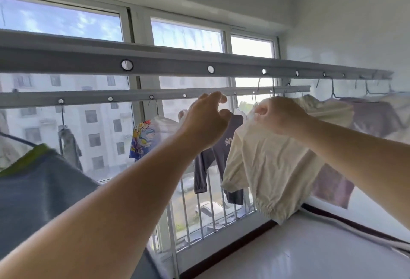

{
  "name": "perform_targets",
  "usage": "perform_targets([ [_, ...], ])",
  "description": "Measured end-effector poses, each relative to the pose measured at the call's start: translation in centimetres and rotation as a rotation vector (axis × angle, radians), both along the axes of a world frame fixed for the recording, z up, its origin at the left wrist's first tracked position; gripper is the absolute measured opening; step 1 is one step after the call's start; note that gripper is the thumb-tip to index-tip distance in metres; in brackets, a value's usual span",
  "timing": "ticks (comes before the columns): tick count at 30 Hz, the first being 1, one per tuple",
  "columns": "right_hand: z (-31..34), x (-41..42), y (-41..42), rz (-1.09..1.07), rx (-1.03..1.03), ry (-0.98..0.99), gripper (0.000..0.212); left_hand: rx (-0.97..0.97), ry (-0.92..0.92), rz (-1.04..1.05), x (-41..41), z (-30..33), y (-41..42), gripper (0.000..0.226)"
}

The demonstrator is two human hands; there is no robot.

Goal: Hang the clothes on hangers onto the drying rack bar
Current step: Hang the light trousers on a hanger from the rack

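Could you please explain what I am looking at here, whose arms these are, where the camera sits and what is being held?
There is no machine: a person wears a camera on the head, so the one picture looks forward along their own bare arms. The right hand grips a cream-coloured cloth garment near its top. The left hand is raised beside it with fingers loosely curled, holding nothing I can see. Ahead, two grey metal rack bars with round holes run across a window. Hung from them are a dark navy long-sleeved top, a white shirt with a colourful cartoon print and a mauve garment.
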State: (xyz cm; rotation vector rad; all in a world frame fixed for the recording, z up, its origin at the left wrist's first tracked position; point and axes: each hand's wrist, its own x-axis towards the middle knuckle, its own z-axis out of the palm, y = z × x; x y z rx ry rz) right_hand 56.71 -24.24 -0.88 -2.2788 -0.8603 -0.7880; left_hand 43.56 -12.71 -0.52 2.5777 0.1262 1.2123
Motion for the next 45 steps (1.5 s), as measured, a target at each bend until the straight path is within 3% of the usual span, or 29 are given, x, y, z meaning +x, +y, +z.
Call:
perform_targets([
  [6,0.3,4.0,-1.5,-0.302,-0.041,-0.275,0.036,0.003,0.047,-0.006,3.1,-0.3,0.2,0.035],
  [9,0.6,6.0,-1.2,-0.415,-0.099,-0.286,0.033,0.012,0.07,-0.009,5.8,-0.7,0.7,0.036],
  [11,0.5,7.5,-0.5,-0.447,-0.143,-0.187,0.032,0.019,0.098,-0.021,7.8,-0.9,1.2,0.037],
  [15,0.4,10.3,1.2,-0.418,-0.148,-0.018,0.048,0.039,0.182,-0.055,11.4,-1.1,3.0,0.038],
  [23,1.3,15.4,4.9,-0.391,-0.116,0.062,0.045,0.081,0.217,-0.105,17.7,-1.0,6.8,0.04],
  [29,1.4,17.6,6.5,-0.336,0.027,0.123,0.066,0.127,0.192,-0.128,20.9,-1.6,8.6,0.046],
  [34,1.4,18.8,6.7,-0.226,0.136,0.092,0.05,0.108,0.079,-0.201,23.8,-0.5,8.7,0.044],
  [38,1.6,19.8,5.9,-0.077,0.214,0.094,0.026,0.141,0.149,-0.23,26.2,0.6,7.4,0.037],
  [41,1.9,20.4,5.1,-0.018,0.191,0.063,0.035,0.046,0.229,-0.374,27.6,1.5,6.0,0.029],
  [43,2.1,20.8,4.4,0.034,0.179,0.054,0.036,-0.133,0.265,-0.502,28.7,2.0,5.1,0.023],
  [45,2.3,20.7,3.8,0.105,0.188,0.062,0.038,-0.353,0.278,-0.547,29.5,2.5,4.8,0.031],
])
